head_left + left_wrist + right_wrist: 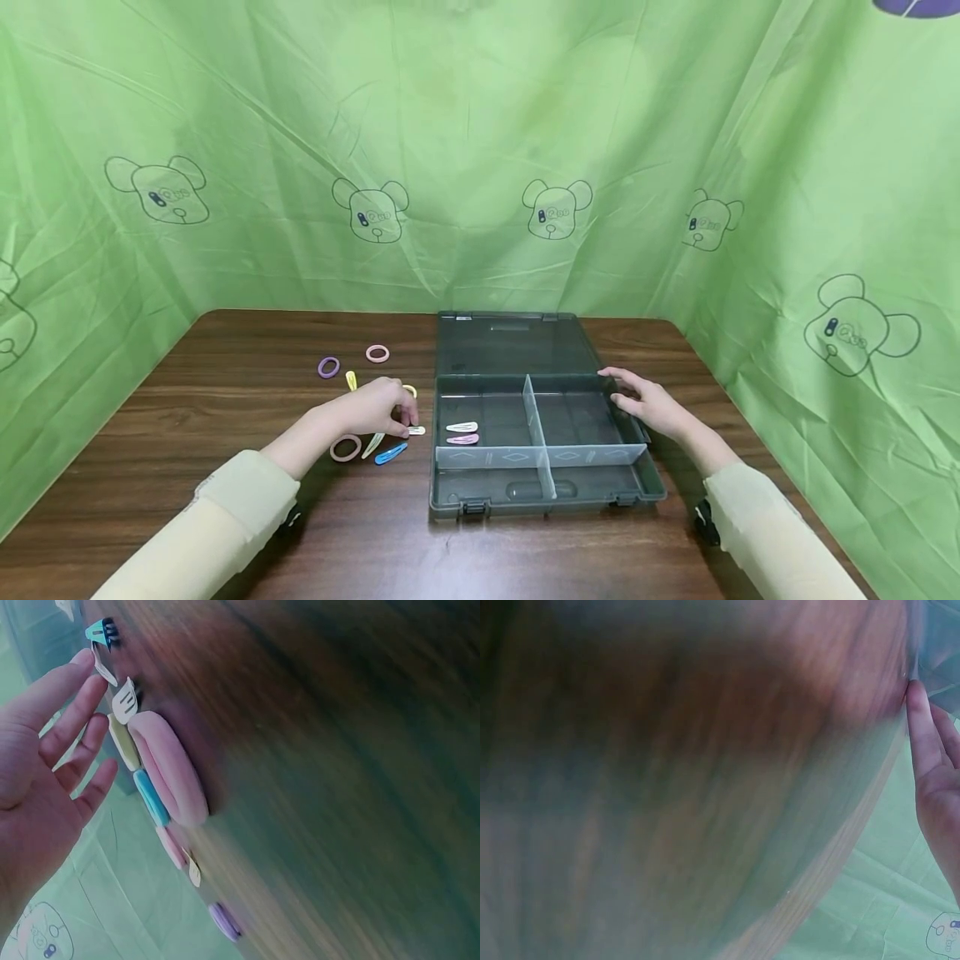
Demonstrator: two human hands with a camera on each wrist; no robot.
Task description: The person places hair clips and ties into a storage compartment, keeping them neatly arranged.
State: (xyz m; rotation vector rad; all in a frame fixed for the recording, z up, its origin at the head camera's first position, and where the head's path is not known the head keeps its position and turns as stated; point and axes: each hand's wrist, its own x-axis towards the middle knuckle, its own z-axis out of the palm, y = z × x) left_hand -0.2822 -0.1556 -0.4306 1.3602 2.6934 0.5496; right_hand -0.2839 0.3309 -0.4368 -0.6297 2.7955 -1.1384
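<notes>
My left hand (382,404) is over the loose hair things left of the box. Its thumb and index finger pinch a white snap hair clip (103,667). Close by lie a blue snap clip (391,453), a pale clip (372,445), a yellow clip (351,381) and a pink hair tie (346,448). A dark translucent divider box (547,507) stands with its lid laid back. In its back-left compartment are a white clip (462,427) and a pink clip (462,439). My right hand (651,406) rests on the box's right edge, fingers extended.
Farther back on the wooden table (225,400) lie a purple hair tie (328,367) and a light pink hair tie (377,353). A yellow hair tie (409,390) is partly hidden behind my left hand. Green curtains (465,108) surround the table's back and sides.
</notes>
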